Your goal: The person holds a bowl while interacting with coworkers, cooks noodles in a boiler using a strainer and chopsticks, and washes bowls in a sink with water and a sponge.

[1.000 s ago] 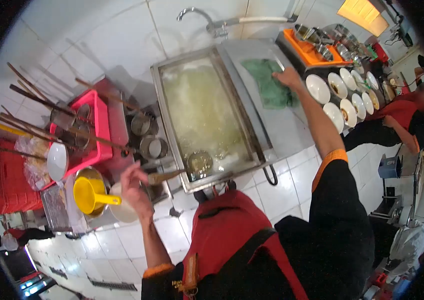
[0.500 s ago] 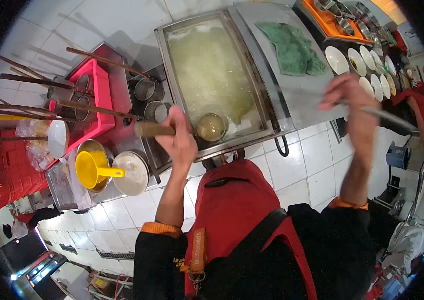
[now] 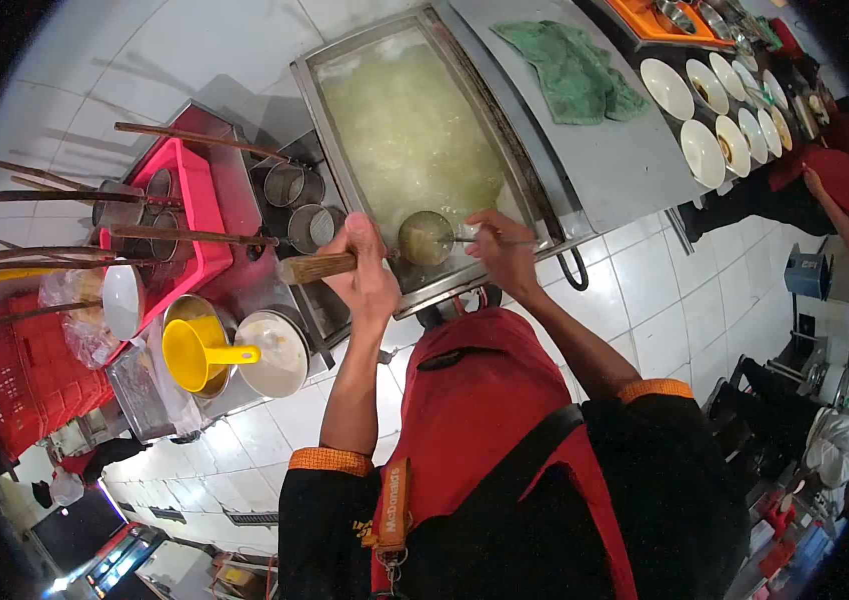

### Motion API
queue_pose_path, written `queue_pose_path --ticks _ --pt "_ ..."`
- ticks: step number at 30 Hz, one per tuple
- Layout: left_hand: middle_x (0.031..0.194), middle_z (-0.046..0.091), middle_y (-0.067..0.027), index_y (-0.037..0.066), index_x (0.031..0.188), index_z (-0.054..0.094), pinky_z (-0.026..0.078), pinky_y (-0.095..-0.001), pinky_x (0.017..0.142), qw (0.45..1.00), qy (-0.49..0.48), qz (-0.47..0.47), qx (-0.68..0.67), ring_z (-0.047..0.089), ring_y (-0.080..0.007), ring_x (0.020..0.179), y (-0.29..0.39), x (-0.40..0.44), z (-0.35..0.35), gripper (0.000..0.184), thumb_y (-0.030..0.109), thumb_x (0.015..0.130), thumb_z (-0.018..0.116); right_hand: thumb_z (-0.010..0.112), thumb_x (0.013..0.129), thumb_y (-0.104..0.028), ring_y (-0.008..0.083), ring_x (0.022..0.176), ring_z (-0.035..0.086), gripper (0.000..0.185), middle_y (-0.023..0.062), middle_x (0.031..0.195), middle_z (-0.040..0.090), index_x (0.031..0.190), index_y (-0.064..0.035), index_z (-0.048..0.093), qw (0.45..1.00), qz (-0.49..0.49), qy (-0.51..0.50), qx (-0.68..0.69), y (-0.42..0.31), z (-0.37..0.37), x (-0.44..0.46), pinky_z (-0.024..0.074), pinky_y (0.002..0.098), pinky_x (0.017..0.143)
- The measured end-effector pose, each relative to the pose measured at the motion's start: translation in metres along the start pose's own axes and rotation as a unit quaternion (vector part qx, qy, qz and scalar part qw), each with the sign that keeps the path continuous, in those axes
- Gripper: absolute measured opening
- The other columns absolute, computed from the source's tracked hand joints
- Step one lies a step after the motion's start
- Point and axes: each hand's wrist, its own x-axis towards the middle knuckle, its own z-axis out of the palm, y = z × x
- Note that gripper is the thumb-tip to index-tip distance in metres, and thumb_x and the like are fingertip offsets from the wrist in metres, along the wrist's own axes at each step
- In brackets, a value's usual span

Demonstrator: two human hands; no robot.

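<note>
My left hand (image 3: 365, 272) is wrapped round the wooden handle of a noodle strainer (image 3: 426, 238). The strainer's round basket sits at the near edge of a steel vat (image 3: 442, 292) of cloudy, pale yellow-green liquid. In my right hand (image 3: 505, 255) is a thin, long utensil (image 3: 459, 239), its far end reaching into the strainer basket; its exact kind is unclear. Pale contents show inside the basket, too indistinct to name.
Two empty strainers (image 3: 294, 184) stand left of the vat. Beyond them, a pink tray (image 3: 207, 210) holds more strainers, near a yellow scoop (image 3: 195, 352). A green cloth (image 3: 575, 72) lies on the right counter, beside several white bowls (image 3: 702, 153). Another person's arm (image 3: 835, 210) shows far right.
My right hand has swung left from above the right counter to the strainer, bringing the thin utensil's end into the basket. My left hand keeps holding the handle.
</note>
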Motion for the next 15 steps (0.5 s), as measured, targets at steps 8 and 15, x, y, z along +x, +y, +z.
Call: queue_pose_path --ticks 8,15 --pt "0.048 0.034 0.0005 0.002 0.054 0.038 0.02 -0.0258 0.043 1.0 -0.011 0.017 0.0 0.03 -0.0077 0.046 -0.003 0.001 -0.002 0.047 0.03 0.091 0.045 0.037 0.085 -0.004 0.015 0.061 0.062 0.019 0.0084 0.073 0.057 0.088 0.0024 0.056 0.97 0.19 0.033 0.146 0.006 -0.004 0.014 0.051 0.0232 0.055" --pt "0.048 0.034 0.0008 0.002 0.055 0.04 0.021 -0.0256 0.043 1.0 0.013 0.029 -0.003 0.031 -0.0076 0.046 -0.002 -0.002 0.002 0.046 0.031 0.09 0.046 0.038 0.083 -0.001 0.0168 0.064 0.063 0.018 0.0093 0.074 0.058 0.084 0.004 0.055 0.981 0.111 0.08 0.137 -0.008 -0.002 0.0 0.0524 0.0243 0.057"
